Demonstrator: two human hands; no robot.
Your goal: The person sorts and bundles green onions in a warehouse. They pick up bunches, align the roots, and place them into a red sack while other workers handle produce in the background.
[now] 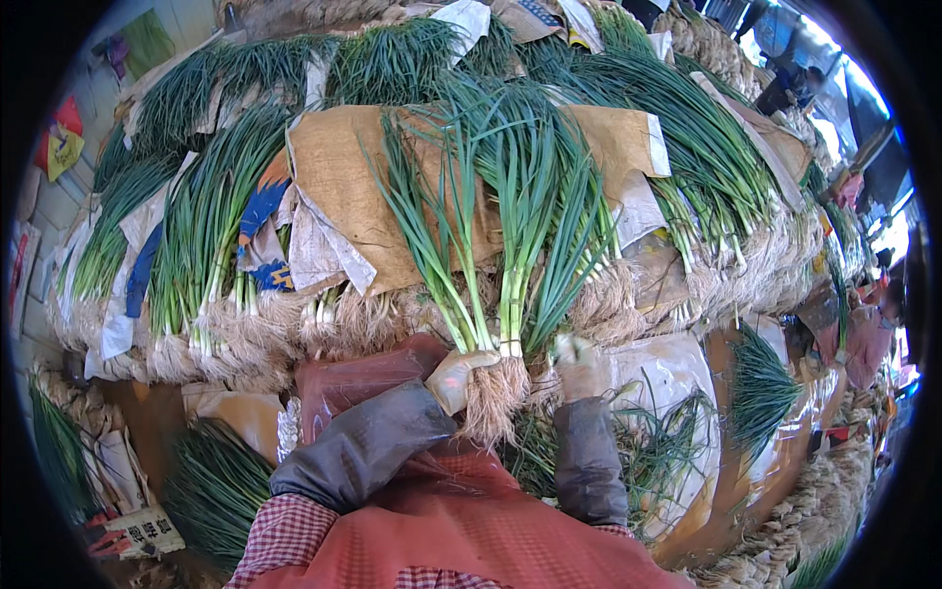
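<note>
My left hand [458,379], in a pale glove, is closed around the white stems of a bunch of green onions [515,294]. The bunch stands with its leaves fanned away from me, and its shaggy roots [494,401] hang below the hand. To the right of the roots, my right hand [578,361] is blurred and close to the leaves' lower ends; its fingers and whatever they may hold are unclear. Dark sleeve covers reach over both forearms. Behind the bunch lies a tan woven sack [346,177] on the heap.
A long heap of green onions [213,213], roots towards me, spans the view with sacks between bundles. Loose leaves [662,442] lie on a pale sheet [692,368] at right. More bundles [213,486] lie at lower left. People [795,88] are at the far right.
</note>
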